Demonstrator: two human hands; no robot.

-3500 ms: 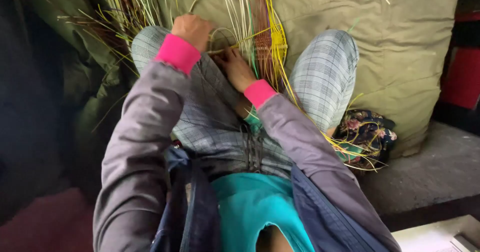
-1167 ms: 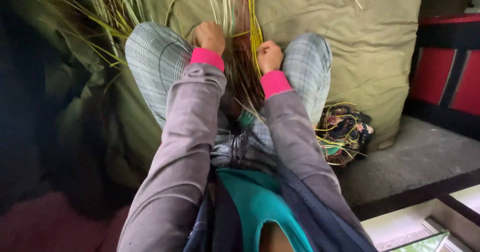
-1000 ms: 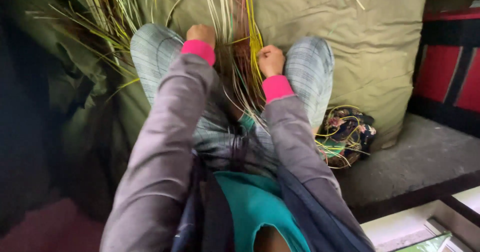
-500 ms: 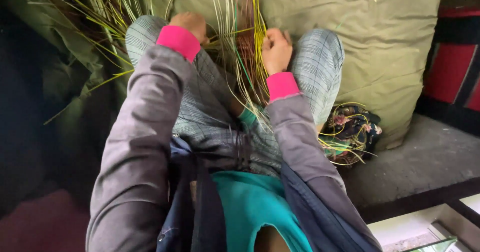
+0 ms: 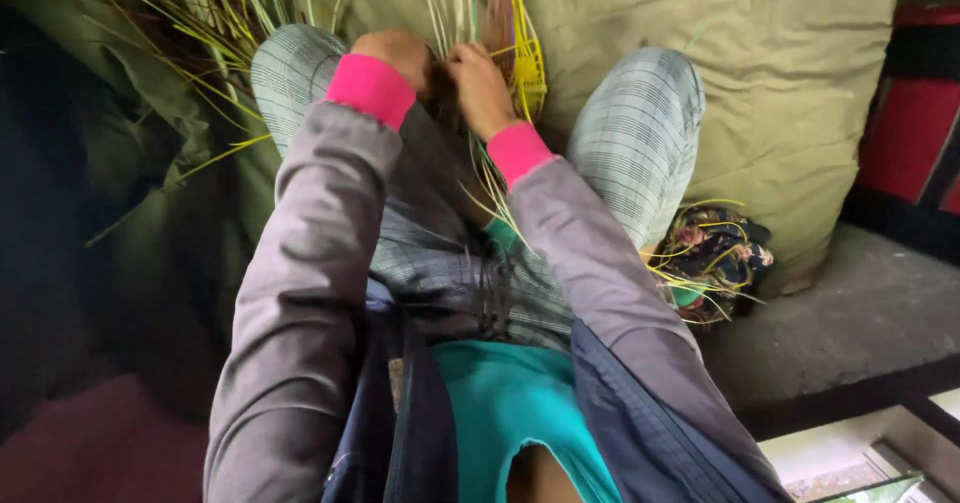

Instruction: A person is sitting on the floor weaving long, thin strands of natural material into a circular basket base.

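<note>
My left hand (image 5: 398, 53) and my right hand (image 5: 480, 81) meet close together between my raised knees, both closed on thin yellow and pale green strips (image 5: 478, 13) that fan upward from the woven work. The spot where the strips cross is hidden behind my fingers. More loose strips (image 5: 200, 23) spread out to the upper left past my left knee. Grey sleeves with pink cuffs cover both arms.
I sit on an olive green cushion (image 5: 760, 93). A dark flowered pouch (image 5: 722, 258) with yellow strips sticking out lies by my right thigh. A grey ledge (image 5: 850, 313) runs at the right, with a red and black panel (image 5: 915, 133) behind it.
My hands were apart, one at each knee; now they have come together at the middle of the strips. The view has shifted slightly.
</note>
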